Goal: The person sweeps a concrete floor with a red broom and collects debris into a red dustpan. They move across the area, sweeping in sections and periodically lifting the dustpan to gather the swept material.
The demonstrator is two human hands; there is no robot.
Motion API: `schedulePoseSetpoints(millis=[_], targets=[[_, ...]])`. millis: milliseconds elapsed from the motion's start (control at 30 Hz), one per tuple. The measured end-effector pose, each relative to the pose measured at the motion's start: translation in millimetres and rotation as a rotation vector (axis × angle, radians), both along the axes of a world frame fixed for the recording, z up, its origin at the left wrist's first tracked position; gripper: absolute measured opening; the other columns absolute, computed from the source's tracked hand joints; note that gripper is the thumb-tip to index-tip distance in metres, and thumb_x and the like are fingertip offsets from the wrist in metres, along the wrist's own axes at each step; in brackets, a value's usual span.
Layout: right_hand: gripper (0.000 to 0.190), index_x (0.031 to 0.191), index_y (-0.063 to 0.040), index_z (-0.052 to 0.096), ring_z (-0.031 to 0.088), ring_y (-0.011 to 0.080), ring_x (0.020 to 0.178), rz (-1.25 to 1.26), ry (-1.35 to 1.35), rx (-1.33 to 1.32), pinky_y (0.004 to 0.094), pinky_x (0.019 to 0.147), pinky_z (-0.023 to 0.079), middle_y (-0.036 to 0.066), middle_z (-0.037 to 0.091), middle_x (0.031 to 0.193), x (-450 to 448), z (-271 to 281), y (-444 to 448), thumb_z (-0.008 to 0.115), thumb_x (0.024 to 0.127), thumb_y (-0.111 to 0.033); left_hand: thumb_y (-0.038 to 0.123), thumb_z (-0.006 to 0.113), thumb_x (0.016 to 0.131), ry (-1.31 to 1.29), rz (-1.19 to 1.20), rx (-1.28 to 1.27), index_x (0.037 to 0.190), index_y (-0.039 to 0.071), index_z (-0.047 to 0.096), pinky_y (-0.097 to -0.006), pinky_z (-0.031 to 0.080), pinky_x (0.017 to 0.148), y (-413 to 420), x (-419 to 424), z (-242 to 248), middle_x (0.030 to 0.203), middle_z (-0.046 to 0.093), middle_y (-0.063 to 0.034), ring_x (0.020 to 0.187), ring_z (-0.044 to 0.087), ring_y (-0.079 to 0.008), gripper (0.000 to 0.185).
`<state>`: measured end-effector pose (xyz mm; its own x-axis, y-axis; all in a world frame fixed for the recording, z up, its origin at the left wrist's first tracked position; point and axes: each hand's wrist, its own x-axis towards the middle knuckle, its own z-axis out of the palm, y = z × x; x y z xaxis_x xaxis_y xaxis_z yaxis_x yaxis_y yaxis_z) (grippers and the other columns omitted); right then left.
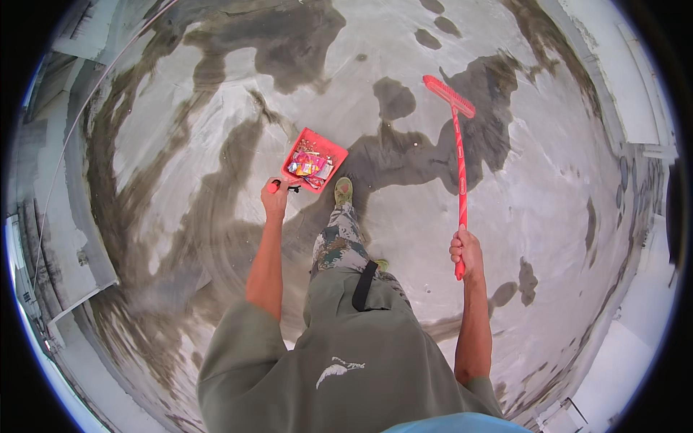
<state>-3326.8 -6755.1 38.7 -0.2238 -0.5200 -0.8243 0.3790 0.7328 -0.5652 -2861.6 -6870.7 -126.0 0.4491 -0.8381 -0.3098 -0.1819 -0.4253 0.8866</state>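
My left hand (275,198) is closed around the handle end of a red long-handled dustpan (335,154). Wrappers and bits of debris (309,165) lie in its pan, just ahead of my front shoe. On the other side, my right hand (466,251) grips a red and pink striped broom (461,162) near the end of its handle. The broom's red bristled head (448,96) points away from me, over or on a dark damp patch; whether it touches the floor I cannot tell.
The concrete floor (417,227) has dark wet patches and small specks. Low walls or ledges (81,243) border it at left and right. A thin cable (81,108) runs across the upper left. My shoe (343,190) stands close beside the dustpan.
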Motion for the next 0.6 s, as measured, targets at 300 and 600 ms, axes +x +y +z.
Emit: schedulePoseSetpoints(millis=[300, 600], targets=[[0.033, 0.084, -0.007, 0.046, 0.037, 0.0042, 0.045, 0.104, -0.104, 0.105, 0.0233, 0.040, 0.037, -0.004, 0.043, 0.062, 29.5, -93.7, -302.5, 0.045, 0.096, -0.038, 0.020, 0.069, 0.077, -0.116, -0.163, 0.047, 0.078, 0.002, 0.063, -0.0291, 0.045, 0.063, -145.2, -6.8, -40.8, 0.066, 0.060, -0.0064, 0.063, 0.053, -0.0139, 0.019], [0.037, 0.081, -0.011, 0.034, 0.029, 0.0095, 0.040, 0.513, -0.261, 0.528, 0.0274, 0.034, 0.032, -0.001, 0.032, 0.057, 119.0, -68.7, -119.0, 0.041, 0.094, -0.045, 0.017, 0.067, 0.074, -0.041, -0.070, 0.099, 0.076, 0.001, 0.063, -0.0293, 0.045, 0.061, -189.7, 14.9, -61.5, 0.063, 0.059, -0.0041, 0.062, 0.055, -0.0133, 0.017]])
